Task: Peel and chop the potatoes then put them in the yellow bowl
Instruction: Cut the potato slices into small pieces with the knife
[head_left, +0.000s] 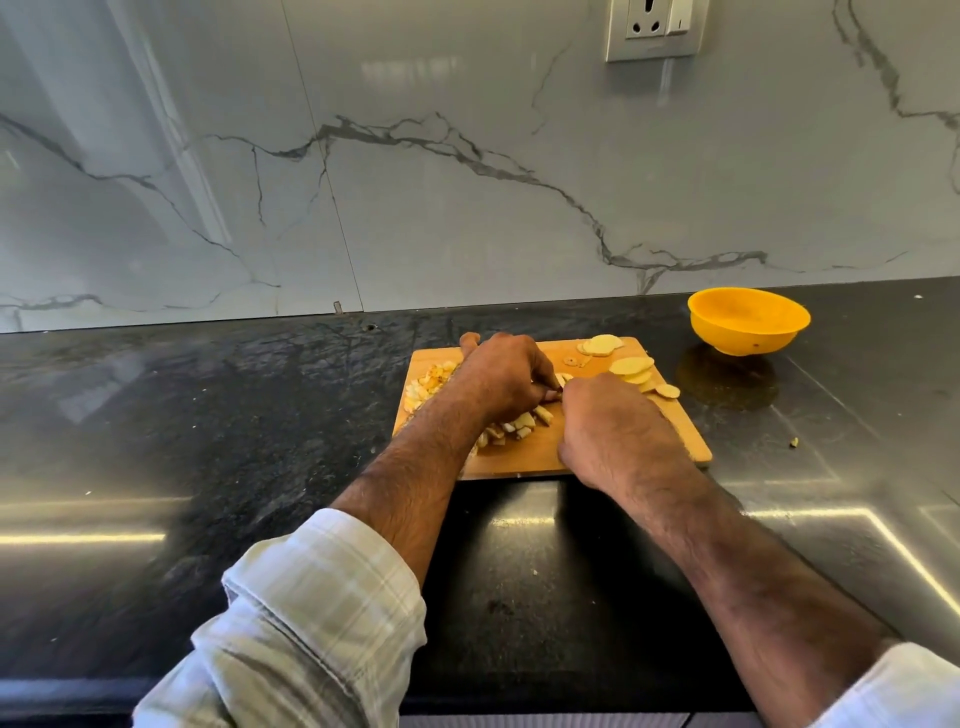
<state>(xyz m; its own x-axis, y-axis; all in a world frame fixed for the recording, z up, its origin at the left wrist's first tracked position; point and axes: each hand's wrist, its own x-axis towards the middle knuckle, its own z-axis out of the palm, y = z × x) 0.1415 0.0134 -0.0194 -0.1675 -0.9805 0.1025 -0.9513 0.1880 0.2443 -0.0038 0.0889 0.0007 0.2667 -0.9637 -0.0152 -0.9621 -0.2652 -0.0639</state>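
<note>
A wooden cutting board (540, 454) lies on the dark counter. My left hand (506, 376) has its fingers curled down on potato pieces at the board's middle. My right hand (618, 431) is curled just to its right, fist closed; what it grips is hidden under the hand. Chopped potato pieces (519, 426) lie under and in front of my left hand. Potato slices (631, 366) are spread over the board's far right corner. A pile of peels (431, 387) sits at the board's left edge. The yellow bowl (748, 319) stands beyond the board to the right and looks empty.
The black stone counter (234, 415) stretches left and right of the board. A marble backsplash (467, 182) rises behind it, with a wall socket (657, 26) at the top. A small scrap (794, 442) lies on the counter right of the board.
</note>
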